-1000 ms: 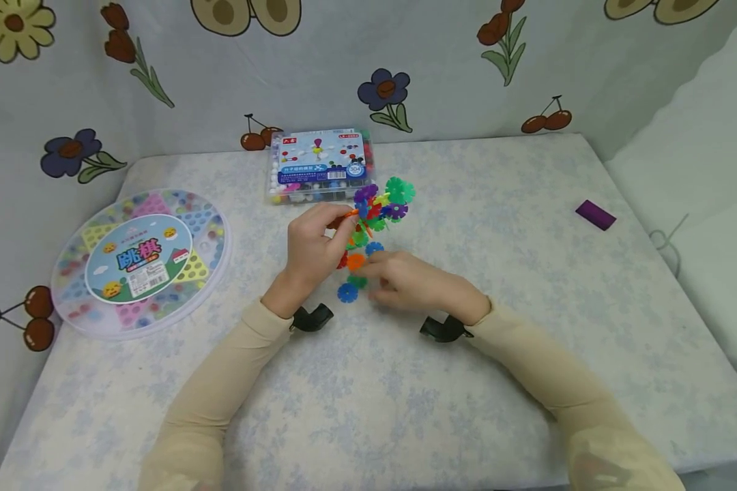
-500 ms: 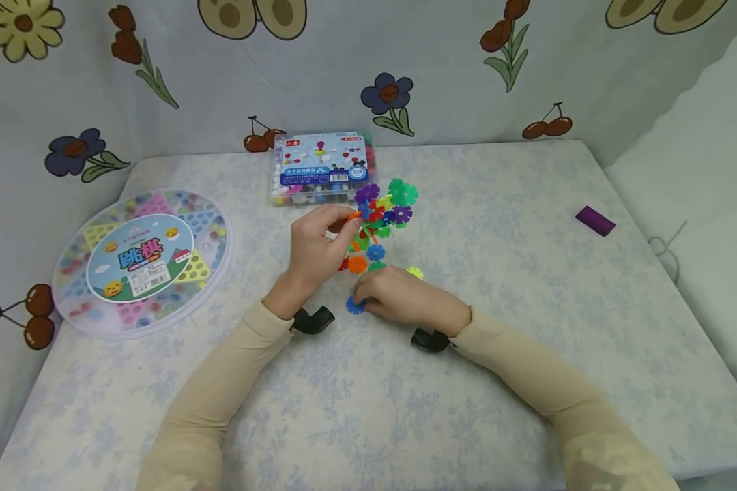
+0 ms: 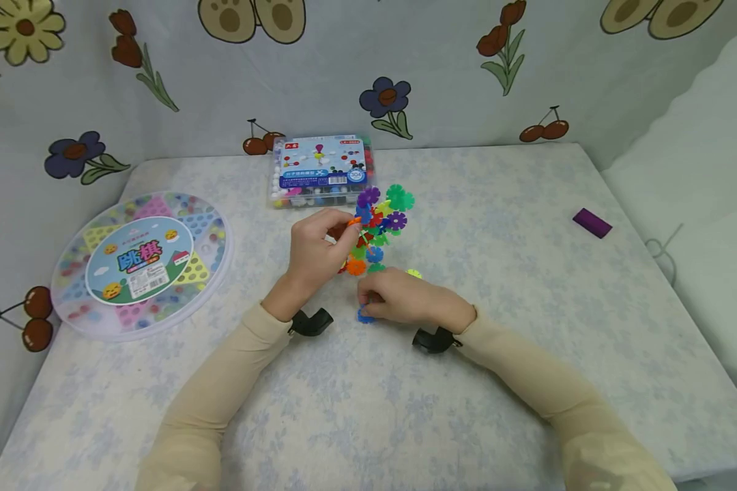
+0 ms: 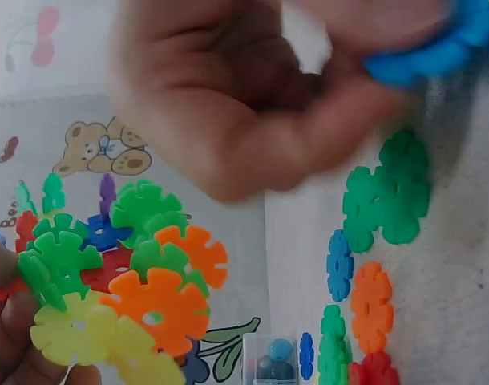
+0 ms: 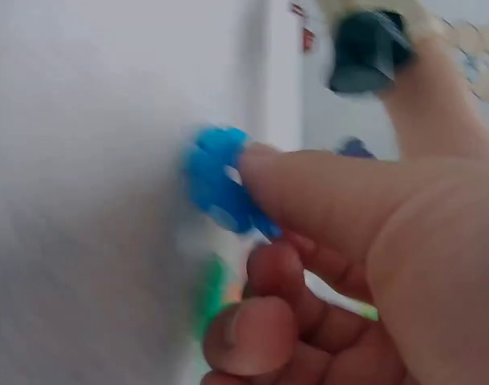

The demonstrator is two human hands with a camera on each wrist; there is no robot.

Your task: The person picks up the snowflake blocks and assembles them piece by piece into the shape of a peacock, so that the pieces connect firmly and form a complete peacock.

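Note:
My left hand (image 3: 319,249) pinches an orange piece at the near side of a cluster of interlocking flower-shaped plastic discs (image 3: 381,217), which is held up in green, red, purple, blue and yellow. In the left wrist view, orange and yellow discs (image 4: 152,317) of the cluster face the camera. Nearer my body, my right hand (image 3: 408,296) holds a blue flower disc (image 5: 220,180) between thumb and finger, low over the table. Loose discs lie between the hands, among them an orange disc (image 4: 371,309) and a green pair (image 4: 389,196).
A round Chinese checkers set (image 3: 141,266) under a clear cover lies on the left. Behind the cluster is a clear box of molecule-model balls (image 3: 322,170). A small purple object (image 3: 592,223) sits far right on the patterned tablecloth (image 3: 497,409).
My right hand has moved from above the loose discs down toward my body, has taken hold of the blue disc and drawn it slightly right. My left hand keeps the cluster nearly still.

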